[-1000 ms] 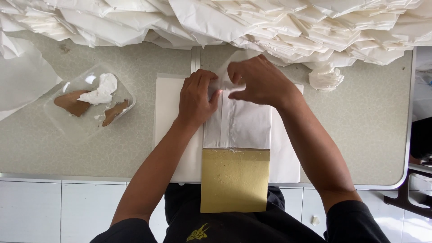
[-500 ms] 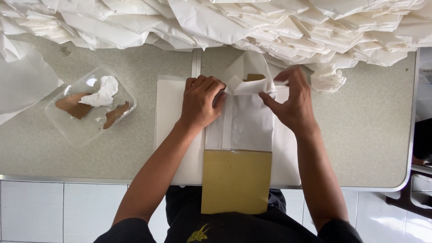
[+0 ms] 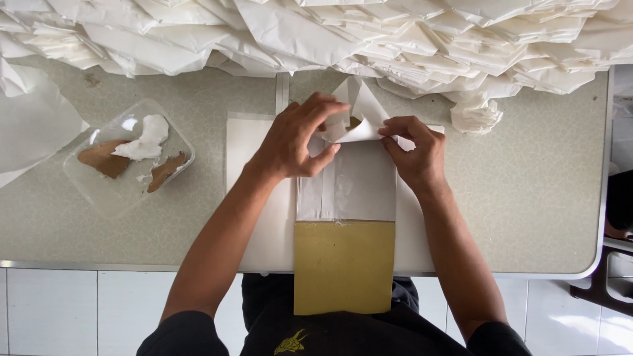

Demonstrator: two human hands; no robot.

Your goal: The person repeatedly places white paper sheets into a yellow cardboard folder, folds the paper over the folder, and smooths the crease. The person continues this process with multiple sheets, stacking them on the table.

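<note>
- The left hand [image 3: 290, 142] lies curled over the upper left part of a white paper bag [image 3: 349, 188]; its palm appears to pin the bag flat while thumb and fingers close on the raised paper at the bag's far end.
- The right hand [image 3: 415, 151] pinches the same far end from the other side, so the two hands together lift the end into a pointed flap [image 3: 359, 109] that stands above the flat body.
- The bag lies lengthwise over a mustard-yellow card board [image 3: 343, 267], which juts past the near tabletop edge toward the person. The board sits under, or perhaps inside, the bag; it looks like a stiff form that keeps the folds square.
- Under both lies a flat stack of white sheets [image 3: 254, 171] on the speckled tabletop [image 3: 521, 198], touching the bag, so the next piece is close at hand.
- A clear plastic tray [image 3: 128, 158] stands well to the left, apart from the hands. It holds a white paste-like lump and brown smears; what these are I cannot tell.
- A heap of folded white bags [image 3: 316, 33] fills the far side of the tabletop.
</note>
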